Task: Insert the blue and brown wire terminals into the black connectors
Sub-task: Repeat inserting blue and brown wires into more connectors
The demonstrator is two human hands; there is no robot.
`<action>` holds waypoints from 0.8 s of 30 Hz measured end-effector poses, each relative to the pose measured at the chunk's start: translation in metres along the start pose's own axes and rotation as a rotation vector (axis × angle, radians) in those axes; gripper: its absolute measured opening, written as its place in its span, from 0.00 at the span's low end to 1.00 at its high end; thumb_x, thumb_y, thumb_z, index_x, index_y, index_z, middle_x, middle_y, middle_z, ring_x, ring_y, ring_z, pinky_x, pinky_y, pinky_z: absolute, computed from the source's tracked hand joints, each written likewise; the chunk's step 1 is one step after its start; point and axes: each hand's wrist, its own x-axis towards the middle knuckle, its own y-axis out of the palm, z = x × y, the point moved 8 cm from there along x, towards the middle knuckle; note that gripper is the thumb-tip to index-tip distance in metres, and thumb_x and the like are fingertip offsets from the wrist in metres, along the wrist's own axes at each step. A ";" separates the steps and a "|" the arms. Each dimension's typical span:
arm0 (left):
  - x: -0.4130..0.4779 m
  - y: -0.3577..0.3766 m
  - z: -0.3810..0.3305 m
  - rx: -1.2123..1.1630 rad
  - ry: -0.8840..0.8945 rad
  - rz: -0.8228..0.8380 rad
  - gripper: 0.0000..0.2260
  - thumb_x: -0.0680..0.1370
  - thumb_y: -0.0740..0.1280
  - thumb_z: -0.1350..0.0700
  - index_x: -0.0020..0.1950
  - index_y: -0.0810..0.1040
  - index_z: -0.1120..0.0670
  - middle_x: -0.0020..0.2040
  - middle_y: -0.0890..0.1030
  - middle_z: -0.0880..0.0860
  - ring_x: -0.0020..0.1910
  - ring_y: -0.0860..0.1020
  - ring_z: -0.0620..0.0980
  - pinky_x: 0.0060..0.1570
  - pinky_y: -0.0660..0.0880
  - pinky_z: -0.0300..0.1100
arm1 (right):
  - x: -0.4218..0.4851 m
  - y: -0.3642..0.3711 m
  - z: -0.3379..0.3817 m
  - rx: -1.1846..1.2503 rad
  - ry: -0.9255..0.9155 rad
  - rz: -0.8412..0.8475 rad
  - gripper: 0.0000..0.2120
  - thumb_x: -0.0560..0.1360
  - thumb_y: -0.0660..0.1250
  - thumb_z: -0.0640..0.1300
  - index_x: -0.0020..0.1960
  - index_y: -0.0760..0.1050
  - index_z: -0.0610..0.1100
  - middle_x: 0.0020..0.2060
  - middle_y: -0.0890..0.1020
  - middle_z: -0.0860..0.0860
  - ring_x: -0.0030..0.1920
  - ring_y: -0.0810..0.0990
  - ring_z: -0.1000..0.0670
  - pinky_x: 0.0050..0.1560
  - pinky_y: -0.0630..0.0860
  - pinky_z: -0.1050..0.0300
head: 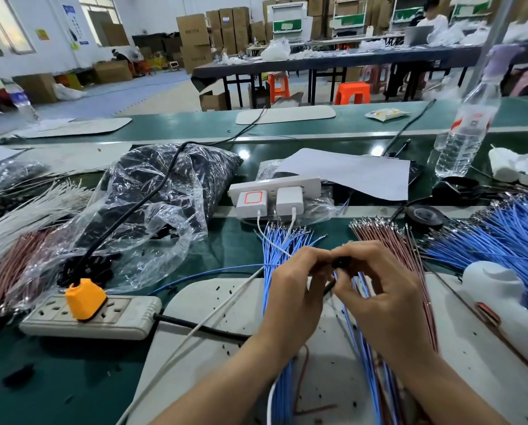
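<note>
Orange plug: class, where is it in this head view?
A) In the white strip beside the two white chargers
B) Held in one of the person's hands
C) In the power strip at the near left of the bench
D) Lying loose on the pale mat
C: the orange plug stands pushed into the power strip at the near left, with its black cable running up from it.

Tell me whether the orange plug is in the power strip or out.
In: the orange plug stands seated in a socket of the power strip.
</note>
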 end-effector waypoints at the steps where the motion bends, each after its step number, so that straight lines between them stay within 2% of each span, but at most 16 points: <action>1: 0.000 0.000 -0.001 -0.005 0.011 0.000 0.07 0.75 0.65 0.67 0.50 0.79 0.60 0.43 0.81 0.52 0.42 0.79 0.44 0.45 0.75 0.32 | 0.000 0.000 -0.001 0.013 0.018 0.004 0.12 0.66 0.67 0.31 0.47 0.77 0.43 0.42 0.79 0.53 0.42 0.79 0.55 0.45 0.76 0.62; 6: 0.000 -0.002 -0.002 -0.031 0.030 0.003 0.07 0.75 0.63 0.67 0.50 0.79 0.60 0.43 0.81 0.52 0.42 0.79 0.46 0.44 0.77 0.38 | 0.000 0.007 0.001 -0.034 -0.009 0.057 0.09 0.66 0.67 0.31 0.46 0.76 0.38 0.42 0.78 0.53 0.43 0.77 0.57 0.45 0.74 0.67; 9: 0.000 -0.002 -0.002 -0.028 0.037 0.010 0.07 0.75 0.63 0.67 0.50 0.79 0.60 0.43 0.81 0.53 0.42 0.79 0.46 0.44 0.77 0.40 | 0.000 0.007 0.000 -0.038 -0.004 0.046 0.09 0.66 0.67 0.31 0.46 0.77 0.38 0.42 0.78 0.52 0.42 0.77 0.56 0.45 0.76 0.63; 15: 0.000 -0.003 -0.002 -0.012 0.024 -0.005 0.07 0.76 0.64 0.66 0.50 0.79 0.61 0.43 0.81 0.53 0.42 0.79 0.46 0.44 0.76 0.35 | 0.000 0.008 -0.005 -0.019 0.025 0.038 0.11 0.65 0.66 0.31 0.46 0.78 0.39 0.41 0.79 0.52 0.40 0.78 0.55 0.42 0.77 0.60; 17: 0.000 -0.002 -0.003 -0.012 0.022 0.013 0.07 0.76 0.64 0.67 0.50 0.79 0.61 0.43 0.81 0.54 0.42 0.79 0.47 0.44 0.76 0.36 | 0.000 0.007 -0.007 -0.015 0.042 0.034 0.11 0.65 0.66 0.31 0.46 0.77 0.40 0.41 0.79 0.52 0.40 0.78 0.55 0.43 0.76 0.61; 21: 0.000 0.001 -0.004 -0.015 0.013 0.045 0.07 0.76 0.64 0.67 0.51 0.79 0.62 0.44 0.82 0.54 0.43 0.80 0.47 0.45 0.77 0.39 | -0.002 0.003 -0.004 -0.008 0.030 0.003 0.10 0.67 0.66 0.31 0.46 0.78 0.40 0.42 0.78 0.54 0.41 0.78 0.56 0.44 0.76 0.63; 24: 0.001 0.003 0.003 -0.018 -0.040 0.046 0.06 0.76 0.64 0.67 0.50 0.79 0.62 0.43 0.82 0.54 0.41 0.80 0.46 0.44 0.76 0.34 | -0.003 0.000 -0.002 0.002 0.015 -0.024 0.09 0.67 0.67 0.30 0.46 0.79 0.39 0.41 0.79 0.52 0.41 0.77 0.58 0.43 0.75 0.66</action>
